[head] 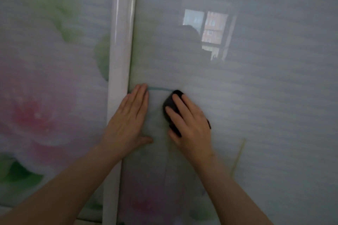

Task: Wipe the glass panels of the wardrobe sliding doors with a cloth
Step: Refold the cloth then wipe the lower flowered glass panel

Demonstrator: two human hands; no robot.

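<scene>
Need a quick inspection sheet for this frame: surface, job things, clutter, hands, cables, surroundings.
Surface: right glass panel, flower print, faint streak beside the hands.
Job's things: dark cloth flat on that panel.
Clutter: nothing seen.
Hands: right hand presses the cloth, fingers spread; left hand flat on the glass by the white frame post.
Cables: nothing seen.
Surroundings: left glass panel, pink flower; window reflection.

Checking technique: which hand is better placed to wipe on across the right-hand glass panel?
Probably the right hand: it already presses the dark cloth against that glass panel. The left hand lies flat and bare beside the white door frame, holding nothing.
</scene>
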